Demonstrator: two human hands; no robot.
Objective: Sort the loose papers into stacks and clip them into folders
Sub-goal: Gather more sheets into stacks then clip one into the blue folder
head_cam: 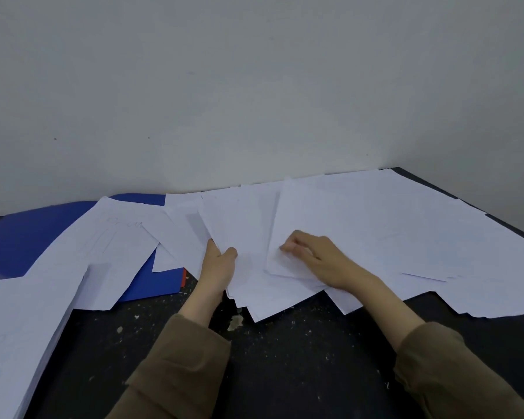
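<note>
White papers (360, 225) lie fanned loose across table (284, 358) | left hand (216, 264) grips a sheaf's edge | right hand (312, 255) pinches one sheet | stack (18, 328) begun at left | blue folder (28, 237) half buried, nothing clipped | early stage, most remains.

Two hands, one blue folder, many white sheets on one bench.

One left hand (219, 261) and one right hand (313, 258), each in one brown sleeve (176, 370). One blue folder (34, 234) shows, with one orange edge (184, 278) beside it. The loose papers (375, 225) overlap too much to count; one thick stack (18, 328) lies on the dark bench (284, 373).
</note>
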